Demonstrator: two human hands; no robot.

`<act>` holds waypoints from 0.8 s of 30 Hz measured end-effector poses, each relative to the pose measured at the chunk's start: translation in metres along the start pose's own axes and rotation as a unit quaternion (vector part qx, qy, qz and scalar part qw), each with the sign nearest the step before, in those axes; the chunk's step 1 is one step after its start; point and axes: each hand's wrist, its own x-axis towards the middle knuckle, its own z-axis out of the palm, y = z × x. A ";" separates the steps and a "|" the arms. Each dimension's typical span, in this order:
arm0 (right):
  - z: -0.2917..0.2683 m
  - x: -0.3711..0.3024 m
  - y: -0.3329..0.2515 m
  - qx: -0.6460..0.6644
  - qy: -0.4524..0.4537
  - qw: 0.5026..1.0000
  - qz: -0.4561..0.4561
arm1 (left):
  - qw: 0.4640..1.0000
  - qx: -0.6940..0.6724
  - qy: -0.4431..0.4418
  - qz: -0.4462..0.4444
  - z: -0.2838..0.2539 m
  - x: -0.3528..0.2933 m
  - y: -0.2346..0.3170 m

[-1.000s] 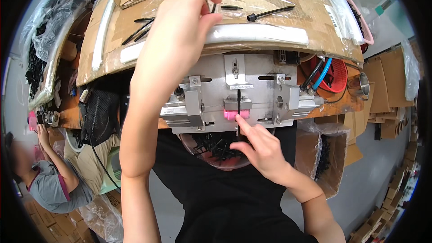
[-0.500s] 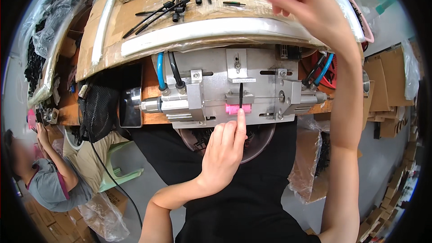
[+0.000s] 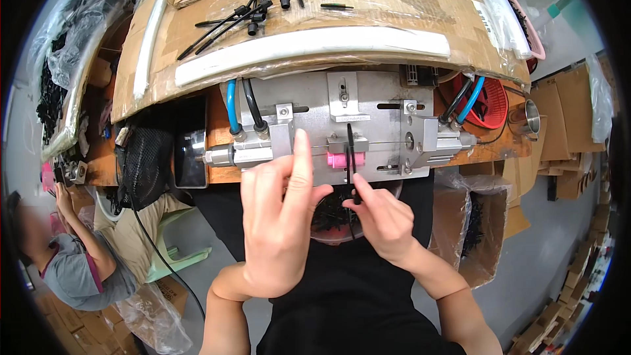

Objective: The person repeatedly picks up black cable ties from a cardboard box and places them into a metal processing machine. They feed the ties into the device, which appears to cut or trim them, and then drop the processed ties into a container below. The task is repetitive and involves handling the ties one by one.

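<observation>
My right hand [image 3: 388, 223] is pinched around a thin black rod [image 3: 350, 187] just in front of the metal fixture plate [image 3: 263, 92]. Its upper end overlaps the pink block [image 3: 336, 160] in the picture, where a black stick also lies upright across the small metal holder [image 3: 365, 144]. Whether the two pieces touch I cannot tell. My left hand [image 3: 276, 223] is raised left of the pink block, index finger pointing up and thumb apart, holding nothing. Metal cylinders [image 3: 253, 156] flank the holder on both sides.
Several black rods with knobbed ends [image 3: 253, 13] lie on the cardboard [image 3: 394, 6] behind the plate. A bowl of black pieces [image 3: 332, 217] stands below the bench edge. A red basket [image 3: 490, 102] and a metal cup [image 3: 524, 118] are at right. A co-worker [image 3: 85, 256] sits at left.
My right hand has come down from above the cardboard to the front of the fixture and now grips a rod. My left hand has withdrawn its finger from the pink block and moved left.
</observation>
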 end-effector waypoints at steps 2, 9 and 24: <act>0.009 -0.001 0.001 -0.016 0.002 1.000 0.002 | 1.000 0.007 0.000 -0.004 -0.002 -0.001 -0.003; 0.010 0.004 -0.008 -0.064 -0.033 0.997 0.014 | 1.000 0.000 0.010 -0.025 -0.006 -0.009 -0.014; 0.025 0.299 0.031 -0.120 -0.230 0.952 -0.162 | 0.998 -0.035 -0.038 0.035 -0.010 0.161 -0.148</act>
